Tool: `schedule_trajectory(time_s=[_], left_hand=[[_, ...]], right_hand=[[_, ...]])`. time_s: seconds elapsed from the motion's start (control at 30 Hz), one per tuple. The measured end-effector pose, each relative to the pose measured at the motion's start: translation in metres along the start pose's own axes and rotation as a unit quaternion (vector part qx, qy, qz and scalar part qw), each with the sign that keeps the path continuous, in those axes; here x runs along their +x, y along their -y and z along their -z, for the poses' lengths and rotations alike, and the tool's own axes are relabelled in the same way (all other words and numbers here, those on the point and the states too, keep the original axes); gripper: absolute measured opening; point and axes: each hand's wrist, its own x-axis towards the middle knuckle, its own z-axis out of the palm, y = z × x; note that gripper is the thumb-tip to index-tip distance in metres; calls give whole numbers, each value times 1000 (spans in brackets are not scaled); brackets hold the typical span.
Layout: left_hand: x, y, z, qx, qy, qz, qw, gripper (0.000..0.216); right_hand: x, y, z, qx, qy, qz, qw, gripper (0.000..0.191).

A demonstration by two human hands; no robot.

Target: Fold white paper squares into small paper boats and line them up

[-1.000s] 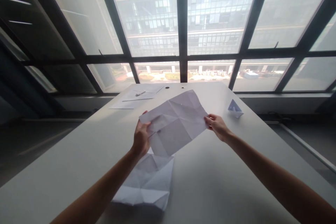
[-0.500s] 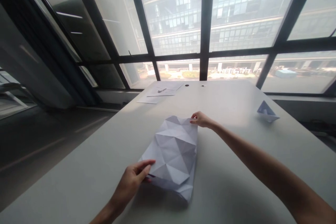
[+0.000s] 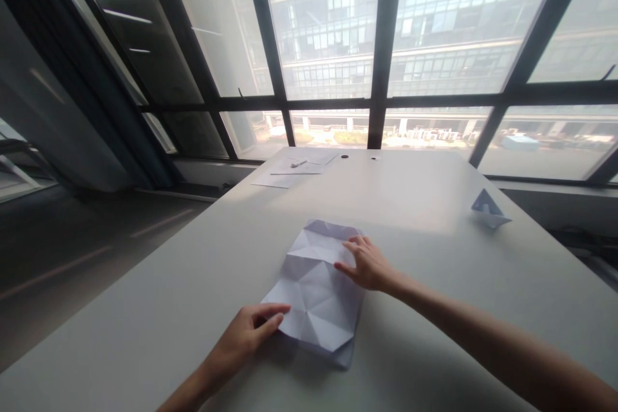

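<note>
A white sheet of paper with many crossing creases lies in the middle of the table, its surface raised in low facets. Another layer of paper shows below its near edge. My left hand pinches the sheet's near left corner between thumb and fingers. Over the far right part of the paper is my right hand, thumb and fingers spread apart, fingertips on or just above the surface.
The white table runs towards the windows. A folded paper boat stands near the right edge. At the far left lie flat paper sheets with a small white object on top, too small to name.
My right hand has let go of the paper's far right corner and come nearer, its fingers now spread over the sheet. The paper lies flatter; my left hand stays at its corner.
</note>
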Motion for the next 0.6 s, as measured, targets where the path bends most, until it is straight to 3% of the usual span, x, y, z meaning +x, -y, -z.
schedule_trajectory(time_s=[0.17,0.27,0.37,0.43,0.5,0.6], left_hand=[[0,7,2,-13,-14,25,1000,57],[-5,7,17,34,64,87,994,64],[-8,-13,42,157,125,139,970,62],[-5,-42,56,222,97,87,966,59],[5,-79,61,263,51,-37,963,51],[38,-131,46,308,5,-171,936,45]], right_hand=[[-17,6,-14,-34,20,-7,999,64],[-18,3,-20,-48,15,-8,999,73],[-19,1,-23,-51,13,-3,999,75],[-20,0,-24,-49,10,-1,999,75],[-20,1,-23,-45,9,-3,999,75],[-20,2,-22,-40,7,-4,999,74]])
